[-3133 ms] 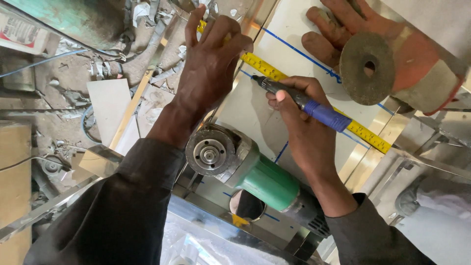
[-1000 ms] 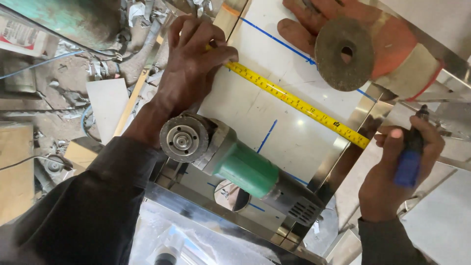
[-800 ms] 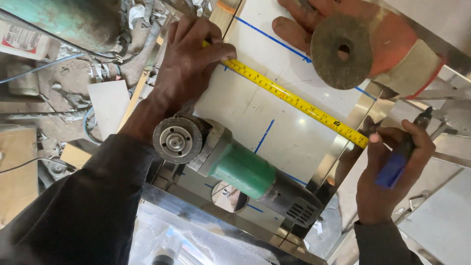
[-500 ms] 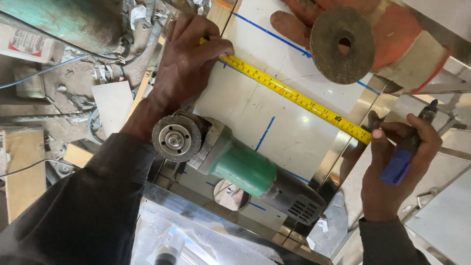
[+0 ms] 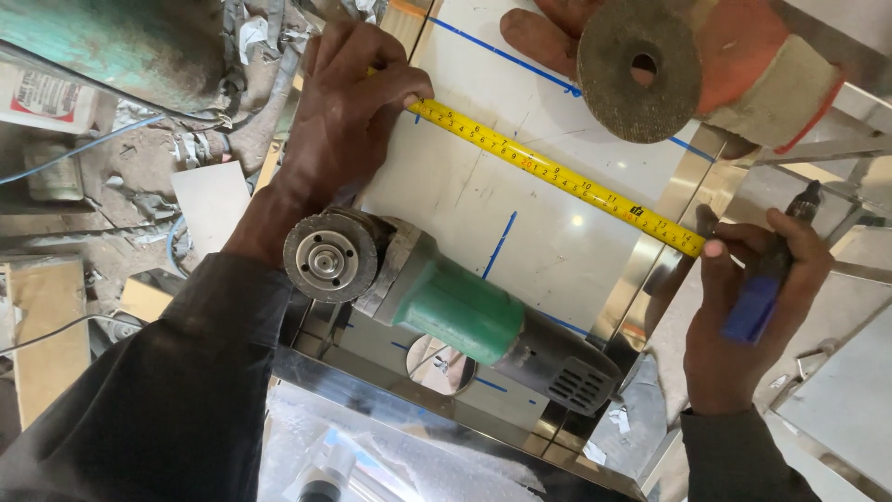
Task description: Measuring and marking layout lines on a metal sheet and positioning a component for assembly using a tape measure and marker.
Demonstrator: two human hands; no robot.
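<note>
A shiny steel sheet (image 5: 557,251) with blue marker lines lies under both hands, and the step in hand looks like measuring across it for a further mark. Resting on the sheet just below the left hand's wrist is a green angle grinder (image 5: 437,302), its disc end nearest that wrist and its dark tail pointing toward the right hand. Beyond the fingertips of both hands, at the far edge of the sheet, lies a red and tan work glove (image 5: 753,56) with a worn grinding disc (image 5: 639,70) on top of it. A yellow tape measure (image 5: 557,175) runs slantwise between the two hands, flat on the sheet. The left hand (image 5: 348,116) presses its fingers and thumb down on the far end of the tape, pinning it at the sheet's left edge. The right hand (image 5: 753,297) is closed around a blue marker pen (image 5: 754,302), held upright in the fist, while its forefinger tip holds the tape's near end against the sheet's right edge. A short blue stroke sits below the tape, roughly midway between the hands. As I judge it, the next move calls for keeping the tape taut and still while the right hand frees the marker tip to reach the sheet.
</note>
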